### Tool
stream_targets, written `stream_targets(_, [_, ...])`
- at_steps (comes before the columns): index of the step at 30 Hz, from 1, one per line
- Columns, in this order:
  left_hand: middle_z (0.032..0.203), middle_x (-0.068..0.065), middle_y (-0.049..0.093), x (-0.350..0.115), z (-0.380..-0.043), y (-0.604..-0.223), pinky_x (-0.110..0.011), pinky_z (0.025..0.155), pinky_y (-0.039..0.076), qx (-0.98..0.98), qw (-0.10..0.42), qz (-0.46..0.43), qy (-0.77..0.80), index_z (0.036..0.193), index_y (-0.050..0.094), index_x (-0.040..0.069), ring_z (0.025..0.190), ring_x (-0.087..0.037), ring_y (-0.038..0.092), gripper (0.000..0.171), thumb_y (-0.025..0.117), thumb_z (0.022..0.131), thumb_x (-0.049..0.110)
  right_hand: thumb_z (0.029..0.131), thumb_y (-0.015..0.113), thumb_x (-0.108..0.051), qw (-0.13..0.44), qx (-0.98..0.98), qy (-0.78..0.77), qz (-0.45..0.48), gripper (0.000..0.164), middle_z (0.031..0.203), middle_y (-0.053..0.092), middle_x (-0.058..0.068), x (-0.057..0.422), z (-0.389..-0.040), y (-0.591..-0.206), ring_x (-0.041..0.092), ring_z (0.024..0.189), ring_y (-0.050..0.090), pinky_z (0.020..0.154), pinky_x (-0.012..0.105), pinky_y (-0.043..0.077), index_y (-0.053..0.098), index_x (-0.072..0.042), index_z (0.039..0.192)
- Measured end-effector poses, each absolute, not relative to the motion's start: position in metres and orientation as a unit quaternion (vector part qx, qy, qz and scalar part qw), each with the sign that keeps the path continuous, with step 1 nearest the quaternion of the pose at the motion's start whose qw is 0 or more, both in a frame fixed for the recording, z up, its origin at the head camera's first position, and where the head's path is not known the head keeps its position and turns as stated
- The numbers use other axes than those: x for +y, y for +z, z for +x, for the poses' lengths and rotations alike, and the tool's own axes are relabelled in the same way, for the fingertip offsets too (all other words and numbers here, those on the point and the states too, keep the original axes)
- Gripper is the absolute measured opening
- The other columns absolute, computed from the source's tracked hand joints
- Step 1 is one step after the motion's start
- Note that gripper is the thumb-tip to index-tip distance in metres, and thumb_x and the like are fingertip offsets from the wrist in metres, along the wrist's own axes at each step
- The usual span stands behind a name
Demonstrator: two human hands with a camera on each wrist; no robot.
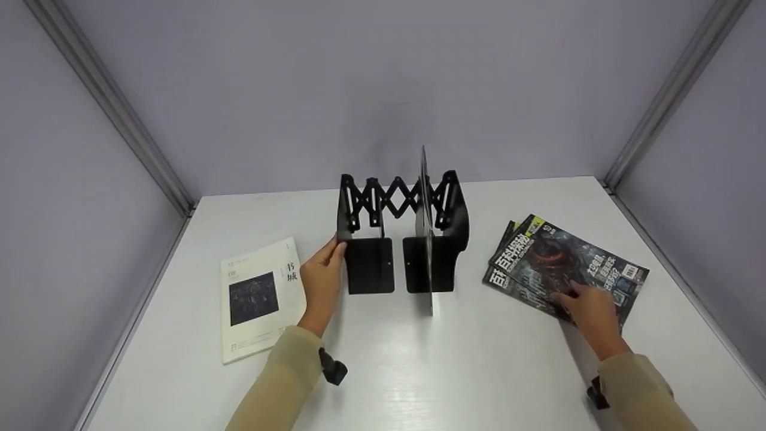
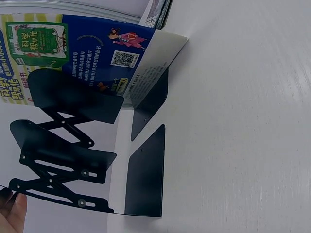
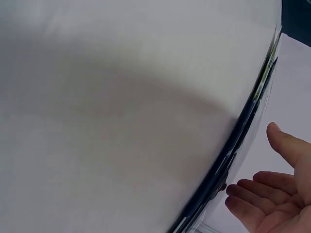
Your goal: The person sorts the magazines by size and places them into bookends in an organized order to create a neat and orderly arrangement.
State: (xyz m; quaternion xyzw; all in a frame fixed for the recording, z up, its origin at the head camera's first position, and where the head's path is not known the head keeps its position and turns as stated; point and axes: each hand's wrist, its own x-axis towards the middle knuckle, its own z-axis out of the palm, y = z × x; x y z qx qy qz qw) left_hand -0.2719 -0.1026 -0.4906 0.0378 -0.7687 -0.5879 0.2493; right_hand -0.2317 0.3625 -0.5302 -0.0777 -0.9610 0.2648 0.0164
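Observation:
A black accordion book rack (image 1: 398,233) stands at the table's middle, with one magazine (image 1: 425,239) upright in its right slot. My left hand (image 1: 336,246) rests straight fingers against the rack's left end plate. In the left wrist view the rack (image 2: 63,160) and the standing magazine's blue cover (image 2: 87,53) fill the frame, with a fingertip (image 2: 12,213) at the rack's edge. My right hand (image 1: 565,294) lies on the near edge of a fanned stack of dark magazines (image 1: 562,263). From the right wrist, the relaxed fingers (image 3: 252,191) sit beside the stack's edge (image 3: 243,145).
A white book (image 1: 260,296) lies flat to the left of my left hand. The white table (image 1: 479,371) is boxed in by lilac walls at the back and both sides. The stack's corner (image 2: 158,12) shows at the top of the left wrist view.

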Motion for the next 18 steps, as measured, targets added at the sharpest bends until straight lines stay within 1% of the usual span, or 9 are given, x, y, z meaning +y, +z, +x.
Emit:
stream_targets(2, [0.119, -0.015, 0.071, -0.1026, -0.2714, -0.4904, -0.031, 0.087, 0.059, -0.77, 0.25, 0.037, -0.586, 0.121, 0.069, 0.001, 0.113, -0.025, 0.069, 0.029, 0.068, 0.095, 0.014, 0.095, 0.068, -0.03, 0.01, -0.963, 0.258, -0.077, 0.065, 0.066, 0.061, 0.014, 0.3621, -0.2324, -0.5305, 0.017, 0.054, 0.047, 0.05, 0.03, 0.038, 0.047, 0.018, 0.133])
stream_targets(4, [0.118, -0.014, 0.071, -0.1028, -0.2707, -0.4902, -0.028, 0.084, 0.059, -0.772, 0.249, 0.038, -0.584, 0.121, 0.069, 0.001, 0.11, -0.024, 0.07, 0.03, 0.068, 0.095, 0.015, 0.094, 0.069, -0.028, 0.014, -0.965, 0.251, -0.075, 0.063, 0.062, 0.056, 0.008, 0.3612, -0.2328, -0.5315, 0.016, 0.053, 0.045, 0.049, 0.03, 0.037, 0.05, 0.018, 0.132])
stream_targets(5, [0.118, -0.014, 0.072, -0.1029, -0.2703, -0.4899, -0.025, 0.082, 0.058, -0.773, 0.249, 0.038, -0.583, 0.122, 0.069, 0.002, 0.109, -0.024, 0.071, 0.03, 0.068, 0.095, 0.015, 0.094, 0.069, -0.028, 0.015, -0.966, 0.247, -0.074, 0.059, 0.06, 0.053, 0.006, 0.3608, -0.2331, -0.532, 0.016, 0.053, 0.045, 0.049, 0.029, 0.037, 0.055, 0.016, 0.13])
stream_targets(8, [0.117, -0.012, 0.072, -0.1034, -0.2697, -0.4897, -0.023, 0.079, 0.057, -0.774, 0.249, 0.039, -0.58, 0.121, 0.07, 0.004, 0.106, -0.022, 0.072, 0.03, 0.069, 0.095, 0.017, 0.092, 0.071, -0.027, 0.023, -0.97, 0.232, -0.065, 0.046, 0.057, 0.043, 0.001, 0.3593, -0.2336, -0.5338, 0.016, 0.054, 0.043, 0.049, 0.029, 0.035, 0.066, 0.013, 0.116])
stream_targets(10, [0.117, -0.012, 0.072, -0.1034, -0.2699, -0.4902, -0.023, 0.079, 0.058, -0.774, 0.249, 0.04, -0.581, 0.121, 0.07, 0.004, 0.106, -0.022, 0.072, 0.03, 0.069, 0.095, 0.017, 0.092, 0.071, -0.027, 0.02, -0.972, 0.226, -0.062, 0.041, 0.056, 0.04, -0.001, 0.3588, -0.2339, -0.5347, 0.017, 0.055, 0.042, 0.049, 0.029, 0.034, 0.068, 0.011, 0.107])
stream_targets(11, [0.117, -0.013, 0.072, -0.1033, -0.2702, -0.4903, -0.024, 0.08, 0.058, -0.773, 0.249, 0.039, -0.582, 0.121, 0.07, 0.004, 0.107, -0.023, 0.071, 0.03, 0.068, 0.095, 0.017, 0.092, 0.071, -0.028, 0.015, -0.972, 0.224, -0.062, 0.041, 0.056, 0.039, -0.001, 0.3588, -0.234, -0.535, 0.017, 0.055, 0.042, 0.049, 0.029, 0.034, 0.068, 0.011, 0.105])
stream_targets(12, [0.118, -0.013, 0.072, -0.1032, -0.2705, -0.4906, -0.026, 0.081, 0.059, -0.774, 0.249, 0.038, -0.581, 0.121, 0.07, 0.003, 0.107, -0.023, 0.071, 0.029, 0.068, 0.095, 0.017, 0.092, 0.071, -0.028, 0.01, -0.973, 0.221, -0.063, 0.044, 0.056, 0.04, -0.001, 0.3588, -0.2341, -0.535, 0.017, 0.056, 0.042, 0.049, 0.029, 0.033, 0.068, 0.012, 0.109])
stream_targets(15, [0.118, -0.016, 0.071, -0.1029, -0.2709, -0.4902, -0.034, 0.083, 0.06, -0.777, 0.255, 0.034, -0.574, 0.121, 0.07, 0.002, 0.108, -0.025, 0.071, 0.029, 0.068, 0.095, 0.016, 0.092, 0.07, -0.031, -0.011, -0.974, 0.216, -0.068, 0.042, 0.058, 0.045, 0.001, 0.3594, -0.2348, -0.5344, 0.018, 0.058, 0.044, 0.05, 0.029, 0.034, 0.069, 0.01, 0.104])
stream_targets(18, [0.117, -0.016, 0.072, -0.1028, -0.2707, -0.4897, -0.037, 0.084, 0.059, -0.783, 0.261, 0.035, -0.564, 0.12, 0.07, 0.002, 0.109, -0.026, 0.071, 0.029, 0.068, 0.095, 0.016, 0.092, 0.07, -0.031, -0.024, -0.975, 0.212, -0.069, 0.036, 0.061, 0.05, 0.003, 0.3595, -0.2355, -0.5333, 0.02, 0.061, 0.046, 0.05, 0.03, 0.036, 0.068, 0.005, 0.093])
